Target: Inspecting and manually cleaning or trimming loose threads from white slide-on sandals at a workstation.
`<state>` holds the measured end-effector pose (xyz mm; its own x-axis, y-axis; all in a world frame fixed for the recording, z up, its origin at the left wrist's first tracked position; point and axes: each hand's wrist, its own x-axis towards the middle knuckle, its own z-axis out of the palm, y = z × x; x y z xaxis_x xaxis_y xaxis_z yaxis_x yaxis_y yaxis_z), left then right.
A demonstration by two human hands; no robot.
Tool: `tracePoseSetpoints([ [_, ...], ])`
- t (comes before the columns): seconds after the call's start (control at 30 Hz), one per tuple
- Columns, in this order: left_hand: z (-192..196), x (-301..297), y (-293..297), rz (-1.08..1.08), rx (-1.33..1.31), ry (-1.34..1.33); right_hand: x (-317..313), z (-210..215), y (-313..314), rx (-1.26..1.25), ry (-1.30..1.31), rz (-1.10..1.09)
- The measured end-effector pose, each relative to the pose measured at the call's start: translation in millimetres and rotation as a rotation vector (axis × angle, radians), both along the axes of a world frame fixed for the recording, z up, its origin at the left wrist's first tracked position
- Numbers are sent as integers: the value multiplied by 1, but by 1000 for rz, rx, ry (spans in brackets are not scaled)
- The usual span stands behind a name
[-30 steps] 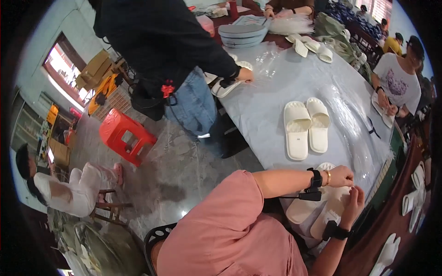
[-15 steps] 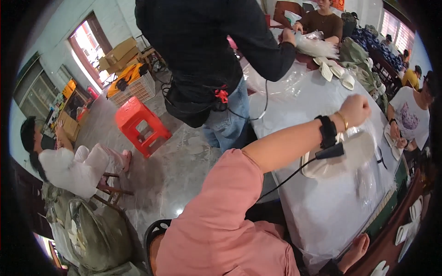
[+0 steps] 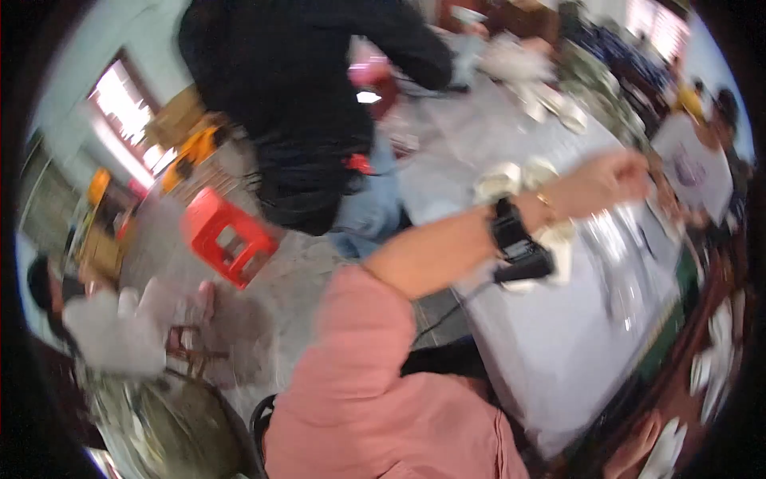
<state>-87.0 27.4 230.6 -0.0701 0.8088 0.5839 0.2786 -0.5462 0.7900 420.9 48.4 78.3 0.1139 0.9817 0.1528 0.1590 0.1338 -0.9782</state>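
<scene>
My left hand (image 3: 626,177) reaches across the table at the end of a pink sleeve, its fingers curled closed; whether anything is in them is hidden. A black strap and box are on that wrist, along with a gold bracelet. White slippers (image 3: 558,247) lie under and beside the wrist, partly covered by it. More white slippers (image 3: 511,180) rest just beyond the forearm. Clear plastic bags (image 3: 618,279) lie flat nearby. At the lower right edge my right hand (image 3: 634,447) shows only in part, smeared by motion, beside white slipper-like pieces (image 3: 666,451).
The table (image 3: 542,351) has a pale covering. A person in black (image 3: 279,120) stands at its left side, near a red stool (image 3: 227,238). Another person (image 3: 120,327) sits at left beside large green sacks (image 3: 167,423). A person in a white shirt (image 3: 694,164) is across on the right.
The view has shifted and blurred. My left forearm has moved left in the picture, uncovering white slippers behind it. My right hand sits lower and further right, against the white pieces.
</scene>
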Motion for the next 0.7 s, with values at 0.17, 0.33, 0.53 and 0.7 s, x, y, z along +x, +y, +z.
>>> tracePoseSetpoints([
  [0.17, 43, -20, -38, -187, 251, 99, 53, 0, -43, 368, -945, -202],
  [0.33, 37, -14, -45, -129, 88, 249, 75, 26, -53, -36, 74, -444],
  [0.53, 37, -15, -75, -71, 97, 255, 69, 24, -16, -88, -217, -292],
  [0.7, 37, -25, -104, 66, -97, 427, 84, 21, 0, -102, -450, -215],
])
